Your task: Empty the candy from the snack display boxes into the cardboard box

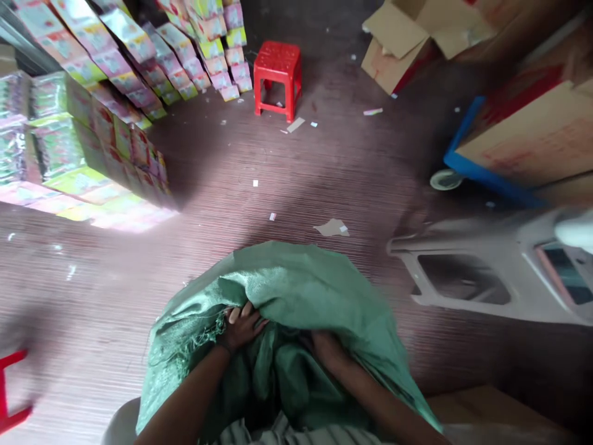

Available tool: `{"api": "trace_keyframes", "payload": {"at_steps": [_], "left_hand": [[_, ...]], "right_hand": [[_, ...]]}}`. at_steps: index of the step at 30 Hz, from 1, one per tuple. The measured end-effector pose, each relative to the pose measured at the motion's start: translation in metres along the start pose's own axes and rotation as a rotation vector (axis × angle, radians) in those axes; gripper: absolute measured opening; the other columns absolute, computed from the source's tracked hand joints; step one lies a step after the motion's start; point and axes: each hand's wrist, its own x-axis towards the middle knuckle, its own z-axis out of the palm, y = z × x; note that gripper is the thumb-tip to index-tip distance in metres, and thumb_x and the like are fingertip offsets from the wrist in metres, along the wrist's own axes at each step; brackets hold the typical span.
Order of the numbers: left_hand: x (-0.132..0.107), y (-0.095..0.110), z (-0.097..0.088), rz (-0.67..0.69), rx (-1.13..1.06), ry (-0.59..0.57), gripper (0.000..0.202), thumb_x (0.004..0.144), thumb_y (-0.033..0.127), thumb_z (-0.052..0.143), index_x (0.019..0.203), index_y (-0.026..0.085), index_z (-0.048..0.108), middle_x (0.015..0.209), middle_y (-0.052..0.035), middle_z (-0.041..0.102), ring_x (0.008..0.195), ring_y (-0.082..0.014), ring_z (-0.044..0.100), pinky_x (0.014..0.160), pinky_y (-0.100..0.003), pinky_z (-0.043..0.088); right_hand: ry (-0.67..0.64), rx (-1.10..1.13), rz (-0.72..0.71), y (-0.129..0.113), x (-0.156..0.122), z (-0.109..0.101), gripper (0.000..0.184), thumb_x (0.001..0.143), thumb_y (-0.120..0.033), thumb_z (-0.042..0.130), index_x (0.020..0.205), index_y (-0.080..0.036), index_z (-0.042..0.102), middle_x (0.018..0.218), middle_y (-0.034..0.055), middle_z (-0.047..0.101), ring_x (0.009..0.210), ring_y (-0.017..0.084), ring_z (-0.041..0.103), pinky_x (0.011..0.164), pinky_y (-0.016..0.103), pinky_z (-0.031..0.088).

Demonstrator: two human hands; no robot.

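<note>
While both my forearms reach away from me, the green sack (pixel 315 278) lies right against my hands, its cloth arching from eight o'clock over twelve to four. As I see it, its longer spread runs across me, nine to three, with the gathered hollow facing me at six. My left hand (pixel 241 326) is curled, fingers bent onto the folded edge and apparently pinching cloth, with frayed threads (pixel 204 339) just beside it at nine. My right hand (pixel 325 349) goes under the overhanging fold at one; its fingers are hidden, so I cannot tell whether they grip or lie spread. Both hands touch the cloth, so neither is clearly nearer, though the left is closer to the frayed side.

Beyond the fold, a torn cardboard scrap (pixel 332 228) lies on the floor (pixel 222 222) toward one. Farther off, a red stool (pixel 278 59) stands at twelve, stacked packets (pixel 118 145) between ten and eleven, an open carton (pixel 393 68) at one, and a blue trolley (pixel 495 182) at two.
</note>
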Motion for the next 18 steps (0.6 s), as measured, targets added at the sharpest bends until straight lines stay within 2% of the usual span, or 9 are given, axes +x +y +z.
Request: {"api": "trace_keyframes", "payload": {"at_steps": [2,4,6,7,8,11,14,16,18], "left_hand": [[-0.001,0.002,-0.003,0.061,-0.004,0.053,0.036,0.098,0.052,0.056,0.103,0.029,0.083,0.129,-0.0111,0.071,0.104,-0.0324,0.068,0.101,-0.053,0.049],[-0.003,0.001,-0.003,0.142,0.02,0.117,0.039,0.103,0.05,0.049,0.11,0.029,0.081,0.134,-0.0083,0.069,0.105,-0.0311,0.068,0.102,-0.053,0.05],[-0.007,0.0,-0.002,0.223,0.065,0.203,0.043,0.106,0.049,0.042,0.11,0.029,0.08,0.135,-0.0063,0.069,0.102,-0.0289,0.069,0.099,-0.051,0.051],[-0.011,-0.001,-0.002,0.26,0.086,0.256,0.043,0.106,0.049,0.042,0.108,0.029,0.08,0.134,-0.0059,0.07,0.1,-0.0278,0.069,0.095,-0.049,0.053],[-0.016,-0.001,-0.002,0.287,0.101,0.328,0.042,0.105,0.05,0.043,0.105,0.029,0.08,0.131,-0.0063,0.071,0.097,-0.027,0.069,0.091,-0.048,0.054],[-0.033,0.005,-0.013,0.309,0.073,0.654,0.041,0.099,0.058,0.053,0.102,0.027,0.08,0.119,-0.0116,0.073,0.094,-0.0281,0.068,0.083,-0.045,0.055],[-0.032,0.017,-0.045,0.229,0.005,0.922,0.051,0.089,0.07,0.062,0.103,0.024,0.08,0.118,-0.0154,0.072,0.108,-0.0321,0.066,0.096,-0.05,0.051],[-0.014,0.024,-0.071,0.167,0.006,0.86,0.073,0.082,0.082,0.061,0.122,0.023,0.076,0.138,-0.0185,0.064,0.129,-0.0372,0.057,0.111,-0.056,0.041],[0.014,0.028,-0.091,0.119,0.021,0.605,0.102,0.077,0.091,0.054,0.147,0.017,0.059,0.156,-0.0228,0.049,0.145,-0.0417,0.043,0.119,-0.06,0.033]], "right_hand": [[0.033,-0.01,-0.085,-0.022,-0.014,-0.025,0.037,0.1,-0.038,0.05,0.128,-0.026,0.071,0.113,0.0058,0.077,0.107,0.024,0.071,0.095,0.034,0.055],[0.248,-0.072,-0.102,-0.04,-0.011,-0.056,0.043,0.102,-0.042,0.045,0.136,-0.028,0.067,0.129,0.0066,0.072,0.123,0.025,0.064,0.108,0.038,0.048],[0.552,-0.177,0.058,-0.052,0.016,-0.084,0.053,0.105,-0.045,0.038,0.147,-0.021,0.058,0.156,0.0128,0.051,0.148,0.033,0.04,0.123,0.053,0.029],[0.585,-0.214,0.187,-0.055,0.035,-0.094,0.055,0.105,-0.046,0.036,0.149,-0.018,0.055,0.163,0.0146,0.042,0.153,0.035,0.032,0.124,0.056,0.024],[0.533,-0.217,0.275,-0.055,0.055,-0.1,0.054,0.106,-0.044,0.035,0.146,-0.016,0.058,0.161,0.0168,0.043,0.152,0.036,0.033,0.122,0.056,0.026],[0.45,-0.236,0.35,-0.048,0.103,-0.093,0.05,0.107,-0.037,0.034,0.148,-0.019,0.056,0.159,0.0168,0.046,0.145,0.032,0.043,0.117,0.05,0.031],[0.523,-0.209,0.364,-0.036,0.117,-0.076,0.046,0.107,-0.04,0.038,0.147,-0.024,0.056,0.152,0.013,0.053,0.134,0.028,0.051,0.112,0.046,0.033],[0.521,-0.143,0.388,-0.029,0.116,-0.074,0.044,0.108,-0.043,0.036,0.14,-0.025,0.061,0.14,0.0105,0.061,0.125,0.025,0.056,0.104,0.041,0.038],[0.5,-0.097,0.414,-0.023,0.118,-0.079,0.044,0.109,-0.044,0.033,0.13,-0.023,0.065,0.126,0.0095,0.067,0.117,0.023,0.06,0.094,0.037,0.041]]}}
